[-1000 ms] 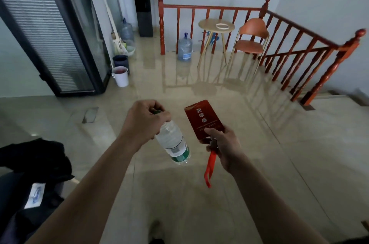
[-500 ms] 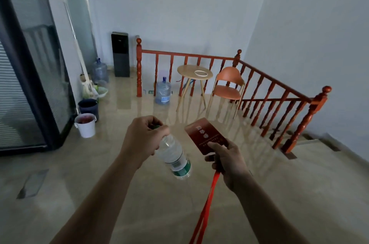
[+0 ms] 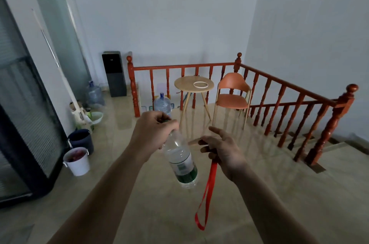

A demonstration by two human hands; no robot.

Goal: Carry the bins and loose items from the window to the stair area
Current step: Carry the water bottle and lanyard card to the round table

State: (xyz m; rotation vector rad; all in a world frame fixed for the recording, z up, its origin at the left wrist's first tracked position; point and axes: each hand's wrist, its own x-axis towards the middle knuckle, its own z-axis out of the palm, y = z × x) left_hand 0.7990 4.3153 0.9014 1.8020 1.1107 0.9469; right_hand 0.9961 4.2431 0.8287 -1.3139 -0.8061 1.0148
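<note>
My left hand (image 3: 152,131) grips the neck of a clear plastic water bottle (image 3: 182,164) with a green label; the bottle hangs tilted down to the right. My right hand (image 3: 223,152) holds a red booklet (image 3: 194,141), now seen almost edge-on, and a red ribbon loop (image 3: 206,197) that dangles below the hand. The index finger sticks out; the other fingers curl around the items. Both hands are held out in front of me, above the glossy tile floor (image 3: 259,193).
Ahead stands the red wooden stair railing (image 3: 279,84), with a round wooden table (image 3: 185,85), an orange chair (image 3: 232,94) and a water jug (image 3: 162,104) by it. At left: a white bucket (image 3: 76,161), a dark bin (image 3: 81,140), a green basin (image 3: 96,117), another jug (image 3: 95,94), a black dispenser (image 3: 113,74).
The view has lifted and moved nearer the railing. The red booklet has turned from face-up to nearly edge-on, and the ribbon loop now hangs in full view. The bottle stays in my left hand.
</note>
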